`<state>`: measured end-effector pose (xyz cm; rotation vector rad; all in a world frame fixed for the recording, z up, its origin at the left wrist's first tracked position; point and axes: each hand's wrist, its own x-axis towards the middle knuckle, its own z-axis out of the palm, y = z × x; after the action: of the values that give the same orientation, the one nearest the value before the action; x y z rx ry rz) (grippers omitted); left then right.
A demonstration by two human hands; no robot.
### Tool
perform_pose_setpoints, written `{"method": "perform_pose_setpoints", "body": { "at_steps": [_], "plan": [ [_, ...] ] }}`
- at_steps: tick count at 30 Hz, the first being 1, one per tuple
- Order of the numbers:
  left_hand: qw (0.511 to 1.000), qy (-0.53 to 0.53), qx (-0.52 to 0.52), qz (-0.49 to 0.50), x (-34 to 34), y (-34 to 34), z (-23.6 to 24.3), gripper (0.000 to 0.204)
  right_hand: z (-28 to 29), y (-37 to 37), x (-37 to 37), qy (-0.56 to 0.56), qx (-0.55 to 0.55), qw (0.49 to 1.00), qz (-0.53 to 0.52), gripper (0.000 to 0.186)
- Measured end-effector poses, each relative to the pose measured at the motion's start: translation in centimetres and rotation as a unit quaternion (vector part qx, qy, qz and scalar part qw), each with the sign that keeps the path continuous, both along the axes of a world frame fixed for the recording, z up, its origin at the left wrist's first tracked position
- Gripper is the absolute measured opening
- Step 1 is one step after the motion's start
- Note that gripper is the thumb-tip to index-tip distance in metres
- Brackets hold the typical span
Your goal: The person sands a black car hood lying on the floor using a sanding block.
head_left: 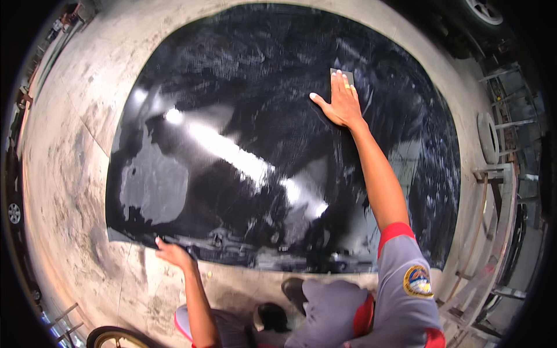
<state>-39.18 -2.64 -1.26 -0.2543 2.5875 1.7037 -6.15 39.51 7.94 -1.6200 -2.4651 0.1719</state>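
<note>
A large glossy black car hood (pixel 243 145), wet and smeared with pale streaks, lies in front of me. My right hand (pixel 341 106) rests on its far right part, fingers stretched flat and the thumb spread out. Beneath the fingertips is a small grey-brown sheet (pixel 350 75) that looks like sandpaper; most of it is covered by the hand. Down at the near left edge of the hood, my left hand (pixel 174 254) touches the rim. One digit shows on top there, while the other fingers are hidden or blurred.
Stained concrete floor (pixel 69 133) surrounds the hood. Along the right stands a metal frame rack (pixel 505 197), with a tyre (pixel 487 138) beside it. A wheel (pixel 119 336) lies at the lower left. My shoes (pixel 271 317) are close to the hood's near edge.
</note>
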Motion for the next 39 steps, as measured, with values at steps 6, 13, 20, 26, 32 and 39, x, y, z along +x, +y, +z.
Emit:
{"method": "perform_pose_setpoints", "body": {
  "at_steps": [6, 13, 20, 26, 32, 39],
  "plan": [
    [1.000, -0.017, 0.021, 0.002, -0.9, -2.0, -0.1, 0.054, -0.1, -15.8, 1.8, -0.039, -0.068, 0.986, 0.146, 0.108],
    [0.997, 0.011, -0.073, 0.010, -0.3, -0.9, -0.3, 0.054, -0.3, 1.0, -2.1, -0.015, 0.019, 0.999, 0.024, 0.102],
    [1.000, -0.010, 0.016, 0.011, -0.3, -0.9, 0.6, 0.055, 0.0, -8.2, 1.5, -0.033, -0.012, 0.988, 0.149, 0.104],
    [1.000, 0.012, 0.017, 0.001, -1.4, -2.0, -0.4, 0.051, -1.5, -5.2, -0.9, 0.008, 0.002, 0.996, 0.086, 0.104],
    [0.999, -0.009, 0.043, 0.000, -0.6, -1.5, -0.2, 0.053, 0.8, -2.2, 1.4, -0.001, 0.035, 0.992, 0.121, 0.099],
    [0.999, -0.011, 0.040, 0.014, -0.5, -1.9, 1.1, 0.055, -0.2, -11.3, -2.0, -0.009, -0.045, 0.979, 0.198, 0.107]
  ]
}}
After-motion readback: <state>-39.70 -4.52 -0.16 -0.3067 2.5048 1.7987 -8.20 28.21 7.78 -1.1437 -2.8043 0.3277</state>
